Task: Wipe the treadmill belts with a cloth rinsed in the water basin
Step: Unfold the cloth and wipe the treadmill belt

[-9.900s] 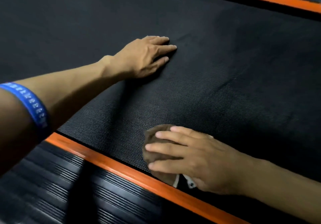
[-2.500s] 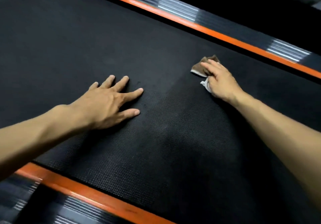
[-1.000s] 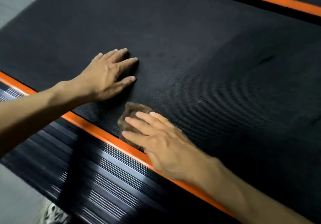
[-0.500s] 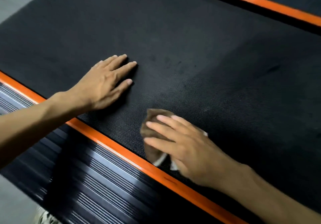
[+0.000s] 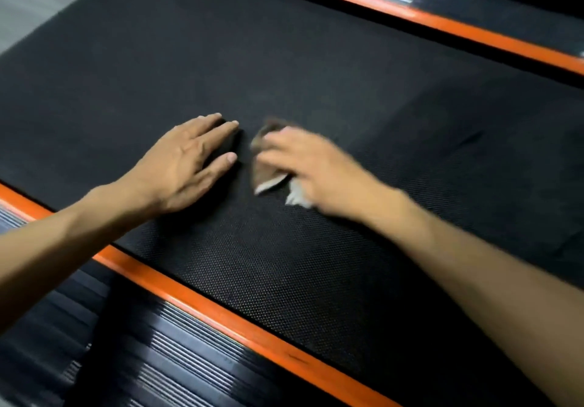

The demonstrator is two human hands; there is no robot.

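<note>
**Flat palms on the belt, cloth under the right**

Pressing down with straight, slightly spread fingers, the right hand (image 5: 319, 169) lies on top of a crumpled brown cloth (image 5: 267, 166) and pins it to the black textured treadmill belt (image 5: 316, 264); the fingers lie over the cloth rather than curling round it, though the hand is blurred, so the fingertips are hard to make out. A pale edge of the cloth (whitish, perhaps a hem or tag) pokes out beneath the palm on the near side. Just beside it, not touching, the left hand (image 5: 186, 166) rests palm-down on the bare belt, fingers extended and close together, holding nothing.

Both hands sit near the middle of the belt. An orange side strip (image 5: 221, 315) borders the belt on the near side, with a ribbed black footrail (image 5: 177, 365) beyond it; a second orange strip (image 5: 442, 22) runs along the far edge. No writing can be read anywhere.
</note>
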